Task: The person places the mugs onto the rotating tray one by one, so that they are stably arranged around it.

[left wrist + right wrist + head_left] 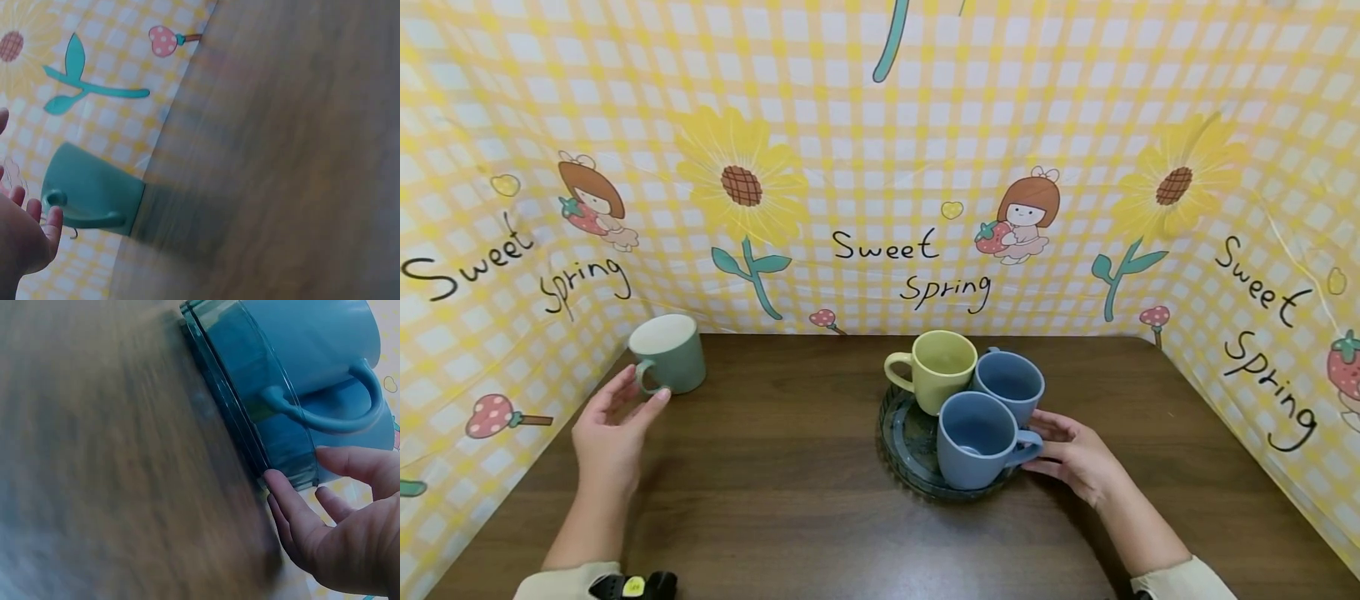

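A green mug [673,358] with a pale inside stands at the back left, its handle facing my left hand [612,425]. The fingers and thumb of that hand are spread close around the handle; in the left wrist view the hand [28,234] overlaps the mug's rim side. At right, a round dark glass dish [910,467] bears a yellow-green mug [936,383] and two blue mugs, the front one [973,442] before the rear one [1015,383]. My right hand [1078,458] touches the dish's right side with extended fingers [290,494], below the front mug's handle.
The brown wooden table [782,467] carries both the lone mug and the loaded dish, with a bare stretch between them. A yellow checked cloth [865,167] with flowers and lettering walls the back and both sides.
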Tool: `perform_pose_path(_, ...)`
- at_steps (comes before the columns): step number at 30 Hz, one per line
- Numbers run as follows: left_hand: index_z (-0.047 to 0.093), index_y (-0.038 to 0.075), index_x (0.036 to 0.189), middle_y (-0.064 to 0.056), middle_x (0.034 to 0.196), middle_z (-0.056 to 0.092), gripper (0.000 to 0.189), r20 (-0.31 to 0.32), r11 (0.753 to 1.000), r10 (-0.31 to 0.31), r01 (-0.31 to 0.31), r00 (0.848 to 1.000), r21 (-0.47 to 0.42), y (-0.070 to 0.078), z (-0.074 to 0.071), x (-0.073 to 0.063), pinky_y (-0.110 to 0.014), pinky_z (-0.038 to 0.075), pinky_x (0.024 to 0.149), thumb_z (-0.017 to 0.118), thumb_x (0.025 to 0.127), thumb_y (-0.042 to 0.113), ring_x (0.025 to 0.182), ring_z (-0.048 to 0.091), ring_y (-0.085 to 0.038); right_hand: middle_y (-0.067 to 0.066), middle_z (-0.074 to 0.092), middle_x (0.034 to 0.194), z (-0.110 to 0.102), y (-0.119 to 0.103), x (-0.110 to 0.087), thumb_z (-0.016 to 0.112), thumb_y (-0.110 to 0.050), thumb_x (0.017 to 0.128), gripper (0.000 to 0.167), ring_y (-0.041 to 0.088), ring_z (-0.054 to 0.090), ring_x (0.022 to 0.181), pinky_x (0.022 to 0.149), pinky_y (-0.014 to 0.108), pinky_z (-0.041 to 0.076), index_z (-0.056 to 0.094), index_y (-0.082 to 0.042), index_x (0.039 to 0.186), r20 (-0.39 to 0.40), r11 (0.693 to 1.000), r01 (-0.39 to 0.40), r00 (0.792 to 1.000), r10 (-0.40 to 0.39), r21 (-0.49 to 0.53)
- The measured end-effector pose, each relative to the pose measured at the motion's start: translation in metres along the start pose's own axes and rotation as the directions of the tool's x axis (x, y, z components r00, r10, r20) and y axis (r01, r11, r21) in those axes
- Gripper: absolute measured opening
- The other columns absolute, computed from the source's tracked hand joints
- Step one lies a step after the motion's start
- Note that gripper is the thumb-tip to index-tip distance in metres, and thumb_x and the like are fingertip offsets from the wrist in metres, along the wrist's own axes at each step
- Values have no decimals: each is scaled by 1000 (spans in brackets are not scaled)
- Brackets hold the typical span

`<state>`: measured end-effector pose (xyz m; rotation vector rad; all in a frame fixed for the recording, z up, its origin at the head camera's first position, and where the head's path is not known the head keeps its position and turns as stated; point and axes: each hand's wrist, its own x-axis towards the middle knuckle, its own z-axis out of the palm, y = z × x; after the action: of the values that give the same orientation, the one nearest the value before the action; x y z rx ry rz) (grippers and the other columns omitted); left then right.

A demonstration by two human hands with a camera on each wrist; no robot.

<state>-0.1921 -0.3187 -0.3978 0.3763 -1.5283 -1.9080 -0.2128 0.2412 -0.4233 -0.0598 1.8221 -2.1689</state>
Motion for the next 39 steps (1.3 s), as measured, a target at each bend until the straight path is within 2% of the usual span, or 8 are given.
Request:
perform_pose_path(3,66,5,124,-1,118,63,55,-40,1000,-16,16,999,5,-2,-4,7,-8,52,74,82,73,-8,108,49,-14,7,58,123,-2,-1,1,60,4,92,66,14,63,101,89,44,56,24,12,146,7,999,1,1000,-1,-33)
perform_pose_path(7,67,11,126,4,117,62,56,-70,996,-71,75,995,55,-4,-9,15,-6,48,72,84,73,-1,107,48,-10,9,57,126,-4,-2,4,59,2,91,64,12,61,102,89,41,56,26,13,146,3,997,3,1000,-2,-72)
perform_pose_path(11,66,12,126,4,115,62,57,-88,991,-117,122,989,50,-10,-12,22,-5,48,71,85,73,0,105,50,-10,6,59,121,-6,-4,7,59,2,91,59,14,62,100,87,42,57,33,12,143,31,998,5,1000,-3,-66)
perform_pose_path(17,63,9,129,4,107,61,62,-92,983,-181,182,979,2,-17,-14,30,-7,52,72,84,72,-4,93,63,-5,4,62,115,-10,-6,11,58,4,91,51,16,64,98,85,44,58,40,10,139,75,999,1,997,2,-34)
perform_pose_path(24,61,11,133,7,106,60,67,-90,961,-253,261,963,95,-20,-14,39,-12,55,63,87,72,7,89,59,-1,3,63,112,-9,-6,14,57,5,91,53,15,64,96,84,43,58,39,9,140,59,1000,-13,998,14,-23)
perform_pose_path(30,66,3,123,3,93,68,55,-82,961,-274,275,958,-8,-24,-9,49,-22,59,62,84,71,-3,71,67,-4,3,64,110,-9,-7,17,57,5,91,50,17,66,93,84,42,58,42,6,139,60,1000,-26,998,26,-6)
perform_pose_path(35,73,2,97,-3,81,70,29,-128,948,-296,276,947,-157,-30,-6,54,-28,60,62,82,71,-9,67,71,-13,2,65,107,-9,-7,17,57,4,92,48,16,66,91,83,41,58,43,5,138,60,1000,-28,998,28,-4)
perform_pose_path(39,73,-3,88,-6,74,68,23,-172,936,-290,241,942,-256,-35,-7,55,-29,60,59,81,69,-13,66,71,-17,2,64,108,-8,-6,17,57,4,92,51,16,66,92,84,40,58,39,8,140,55,999,-34,998,34,-12)
